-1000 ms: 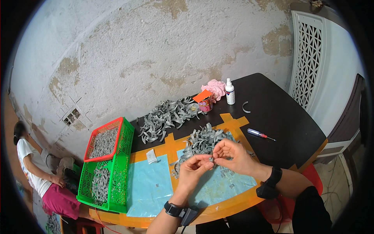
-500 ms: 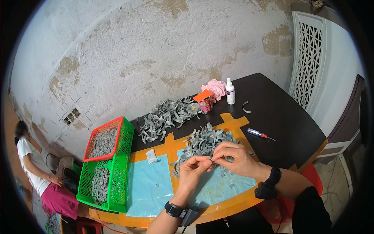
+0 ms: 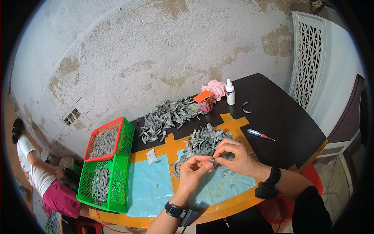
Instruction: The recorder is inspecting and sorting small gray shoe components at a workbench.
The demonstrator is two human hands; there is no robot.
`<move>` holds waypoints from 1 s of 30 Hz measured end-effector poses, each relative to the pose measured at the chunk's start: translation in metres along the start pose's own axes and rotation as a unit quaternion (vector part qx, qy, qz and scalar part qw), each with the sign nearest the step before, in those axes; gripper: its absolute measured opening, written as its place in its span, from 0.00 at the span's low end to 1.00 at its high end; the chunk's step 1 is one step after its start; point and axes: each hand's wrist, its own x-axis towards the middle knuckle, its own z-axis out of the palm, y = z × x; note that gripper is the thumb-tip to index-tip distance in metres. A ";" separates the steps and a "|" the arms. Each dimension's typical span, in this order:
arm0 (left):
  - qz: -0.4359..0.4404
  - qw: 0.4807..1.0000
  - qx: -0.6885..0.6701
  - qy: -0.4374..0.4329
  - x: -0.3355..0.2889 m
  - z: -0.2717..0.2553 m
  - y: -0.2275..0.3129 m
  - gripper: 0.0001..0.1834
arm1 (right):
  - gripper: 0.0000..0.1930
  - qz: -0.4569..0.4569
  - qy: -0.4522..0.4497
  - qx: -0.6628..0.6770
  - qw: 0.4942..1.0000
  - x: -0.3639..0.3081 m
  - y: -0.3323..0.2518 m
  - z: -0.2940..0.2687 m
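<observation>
"Grey piece (image 3: 211, 159), held up over the blue sheet (image 3: 230, 191). Who's got it?"

"Both hands, as I see it. The left hand (image 3: 193, 169) pinches it from eight o'clock, the right hand (image 3: 235, 156) from three, and they nearly meet."

"What shape is it?"

"Too small to tell from where I'm standing."

"And around the hands?"

"Take twelve as toward the wall (image 3: 167, 46). The near pile (image 3: 202, 141) of grey strips is at twelve, close by. The far pile (image 3: 163, 119) is between ten and eleven, the bottle (image 3: 230, 95) just past twelve beside the pink cloth (image 3: 215, 89), and the screwdriver (image 3: 257, 133) at two."

"What's at nine?"

"The green basket (image 3: 120, 169), with grey bits (image 3: 101, 185) in it. A fuller red basket (image 3: 89, 146) rests at its far end. Beyond them, a co-worker (image 3: 41, 175) in a white shirt."
</observation>
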 end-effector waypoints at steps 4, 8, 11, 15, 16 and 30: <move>0.010 1.000 0.001 -0.021 0.000 0.000 -0.002 0.08 | 0.06 0.008 0.009 0.005 1.000 -0.001 0.000 -0.001; 0.061 0.998 0.008 -0.023 0.000 -0.001 -0.006 0.08 | 0.05 0.020 -0.004 0.028 0.999 -0.001 0.000 0.000; 0.078 0.997 0.002 -0.029 0.001 -0.001 -0.008 0.09 | 0.04 0.034 -0.003 0.063 0.997 -0.002 0.001 0.001; 0.093 0.995 0.010 -0.029 0.000 0.000 -0.007 0.09 | 0.04 0.073 -0.024 0.105 0.991 -0.005 0.003 0.002; 0.110 0.993 0.012 -0.028 -0.001 0.001 -0.005 0.10 | 0.04 0.096 -0.040 0.143 0.984 -0.005 0.004 0.003; 0.213 0.924 0.306 -0.086 -0.002 -0.003 0.022 0.11 | 0.04 0.194 -0.175 0.263 0.929 -0.006 0.013 -0.001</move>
